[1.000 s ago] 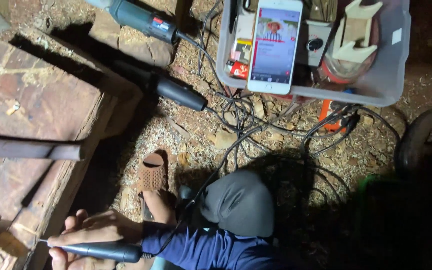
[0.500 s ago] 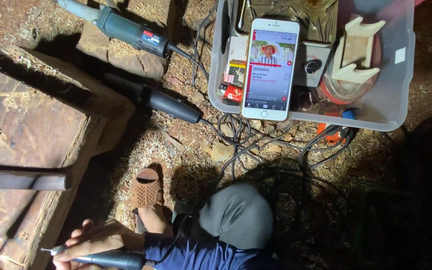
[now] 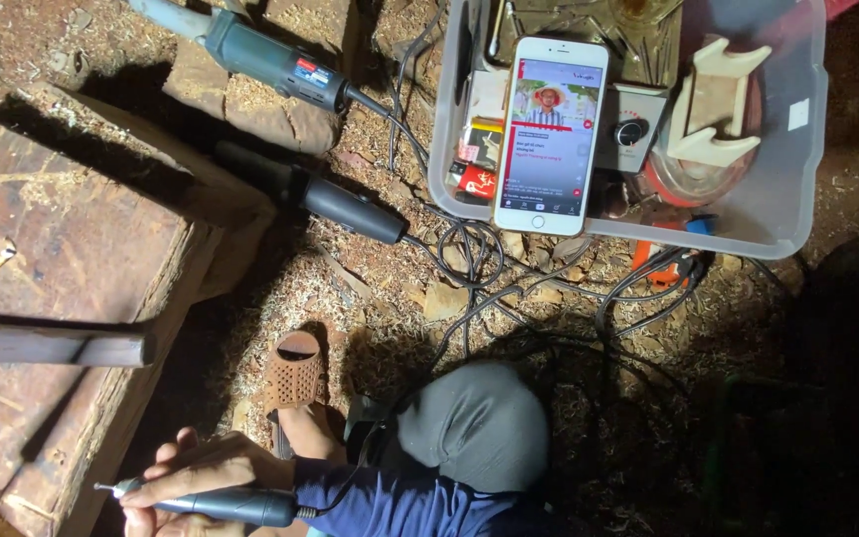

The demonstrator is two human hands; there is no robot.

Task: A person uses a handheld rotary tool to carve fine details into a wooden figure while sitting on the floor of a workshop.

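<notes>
My right hand (image 3: 206, 475) is at the bottom left, closed around a dark pen-shaped rotary tool (image 3: 216, 505). Its thin bit points left, close to the edge of a large reddish wood block (image 3: 62, 239). A blue sleeve (image 3: 390, 502) covers the forearm, and the tool's cable runs off to the right. Beside the arm are my grey-clad knee (image 3: 474, 428) and my foot in a brown perforated sandal (image 3: 290, 370). My left hand is out of view.
An angle grinder (image 3: 265, 55) and a black power tool (image 3: 335, 204) lie on sawdust-strewn ground amid tangled cables (image 3: 509, 288). A clear plastic bin (image 3: 797, 199) holds a lit white phone (image 3: 549, 134), a pale wooden piece (image 3: 713, 104) and small items. A wooden bar (image 3: 47, 346) rests on the block.
The view has drifted, so the bin and tools sit lower in the frame. My hand keeps its grip on the rotary tool near the block's edge.
</notes>
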